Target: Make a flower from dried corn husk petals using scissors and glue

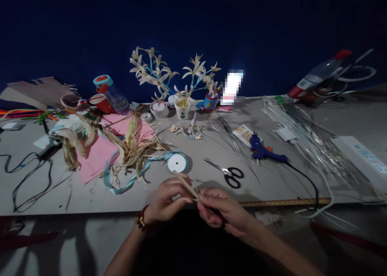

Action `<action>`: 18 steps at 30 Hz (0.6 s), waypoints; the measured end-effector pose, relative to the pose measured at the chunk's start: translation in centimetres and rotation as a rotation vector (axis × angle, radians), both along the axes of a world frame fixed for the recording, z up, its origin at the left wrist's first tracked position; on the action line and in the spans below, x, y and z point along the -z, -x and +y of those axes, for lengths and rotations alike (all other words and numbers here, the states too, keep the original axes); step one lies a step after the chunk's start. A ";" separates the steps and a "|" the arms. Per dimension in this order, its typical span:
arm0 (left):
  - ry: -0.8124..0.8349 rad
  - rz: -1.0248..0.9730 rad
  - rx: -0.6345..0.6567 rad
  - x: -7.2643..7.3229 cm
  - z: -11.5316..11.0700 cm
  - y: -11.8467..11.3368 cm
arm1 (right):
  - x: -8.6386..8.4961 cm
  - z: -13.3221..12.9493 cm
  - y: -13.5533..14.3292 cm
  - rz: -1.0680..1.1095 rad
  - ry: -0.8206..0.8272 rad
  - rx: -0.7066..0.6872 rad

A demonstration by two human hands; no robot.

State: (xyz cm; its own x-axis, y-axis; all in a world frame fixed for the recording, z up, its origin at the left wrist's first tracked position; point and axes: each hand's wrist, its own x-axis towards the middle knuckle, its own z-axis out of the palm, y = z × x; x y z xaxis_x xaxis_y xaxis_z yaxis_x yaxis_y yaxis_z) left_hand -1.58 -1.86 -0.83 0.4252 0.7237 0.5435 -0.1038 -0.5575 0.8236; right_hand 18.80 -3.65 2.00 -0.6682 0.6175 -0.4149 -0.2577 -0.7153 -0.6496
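Observation:
Over the table's front edge, my left hand point(169, 197) and my right hand point(220, 209) meet at a narrow pale strip point(188, 187), which looks like corn husk. My left fingers and thumb are closed around its length. The right fingertips pinch its lower end; any finer piece there is too small to make out. Just beyond my left hand lies a white spool point(177, 163) of light blue ribbon point(115, 190). Scissors with black handles point(231, 175) rest beyond my right hand. A heap of dry corn husks point(130, 151) lies to the left.
A blue glue gun point(266, 152) with a black cord sits at right, near thin wires point(232, 139). Husk flowers point(154, 72) stand at the back by a paper cup point(182, 110). Plastic-wrapped stems point(314, 139), a bottle point(314, 76) and a power strip point(363, 157) are far right.

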 end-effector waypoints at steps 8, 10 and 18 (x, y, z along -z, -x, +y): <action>0.136 -0.063 0.114 1.1 0.8 0.3 | 0.6 0.4 -3.0 0.356 0.117 -0.170; 0.191 -0.118 0.090 1.7 0.9 -0.1 | 0.8 0.5 -3.7 0.394 0.069 -0.122; 0.127 0.005 -0.199 0.6 -0.3 -1.7 | -1.2 -0.2 -3.1 -0.536 -0.790 0.160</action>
